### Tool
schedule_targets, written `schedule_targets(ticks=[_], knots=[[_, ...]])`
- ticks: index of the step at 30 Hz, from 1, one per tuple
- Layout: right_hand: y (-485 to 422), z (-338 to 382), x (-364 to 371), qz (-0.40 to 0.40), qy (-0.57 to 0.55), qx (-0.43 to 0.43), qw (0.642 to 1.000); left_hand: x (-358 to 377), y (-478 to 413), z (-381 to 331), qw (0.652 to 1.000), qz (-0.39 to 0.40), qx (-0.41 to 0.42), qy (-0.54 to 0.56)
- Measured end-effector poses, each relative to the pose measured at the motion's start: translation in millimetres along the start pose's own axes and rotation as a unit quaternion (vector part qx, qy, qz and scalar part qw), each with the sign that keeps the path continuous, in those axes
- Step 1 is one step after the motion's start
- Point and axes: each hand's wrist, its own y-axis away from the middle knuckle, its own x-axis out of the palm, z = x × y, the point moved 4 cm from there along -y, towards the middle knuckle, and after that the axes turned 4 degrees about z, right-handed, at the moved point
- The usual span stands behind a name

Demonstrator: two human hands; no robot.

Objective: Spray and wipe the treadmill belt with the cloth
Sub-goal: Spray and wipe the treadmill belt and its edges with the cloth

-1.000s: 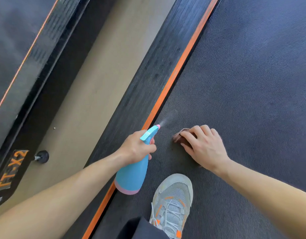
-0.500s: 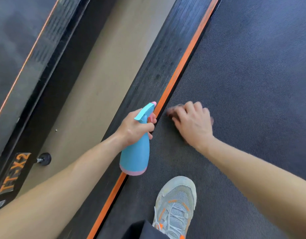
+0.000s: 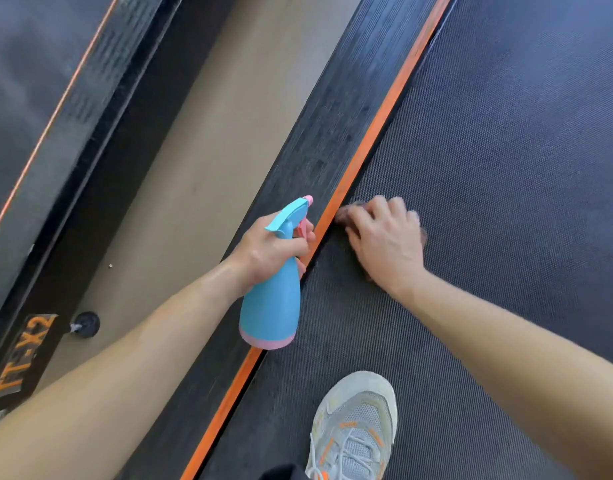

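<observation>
My left hand (image 3: 270, 249) grips the neck of a blue spray bottle (image 3: 272, 306) with a pink base, a finger on its pink trigger, held above the orange stripe (image 3: 374, 133) at the belt's left edge. My right hand (image 3: 384, 237) presses a small brownish cloth (image 3: 345, 213) down on the dark textured treadmill belt (image 3: 506, 168), right beside the stripe. Most of the cloth is hidden under my fingers and palm; only its edges show.
My grey sneaker (image 3: 355, 427) with orange accents stands on the belt near the bottom. Left of the stripe runs the black ribbed side rail (image 3: 315, 150), then tan floor (image 3: 201, 168), then a second treadmill (image 3: 38, 133) with a round black foot (image 3: 87, 323).
My right hand slid the cloth forward and left across the belt to the orange stripe. The left hand raised the bottle forward; the spray mist seen a second ago is gone.
</observation>
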Motion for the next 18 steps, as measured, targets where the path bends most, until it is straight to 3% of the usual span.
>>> schedule_targets(ticks=[5,7,10,13,18], knots=[[55.6,36.1,14.0,0.043,-0.022,-0.185,0.982,-4.5,-1.3,-5.5,0.999,-0.007,0.004,0.035],[26.4,16.5,11.1,0.023,-0.002,-0.149,0.989,-4.6,-2.4,-4.3,0.999,-0.005,0.002,0.035],[-31.7,-28.1,-1.1,-0.004,-0.001,-0.001,1.000,-4.8,-3.0,-1.9,1.000,0.001,0.003,0.023],[-28.6,-25.5,-1.3,-0.007,-0.001,0.025,1.000,-4.3,-2.2,-2.9,1.000,0.004,0.001,0.000],[60.2,28.7,12.0,0.029,-0.035,-0.170,0.984,-2.5,-1.6,-8.1,1.000,0.000,0.002,-0.001]])
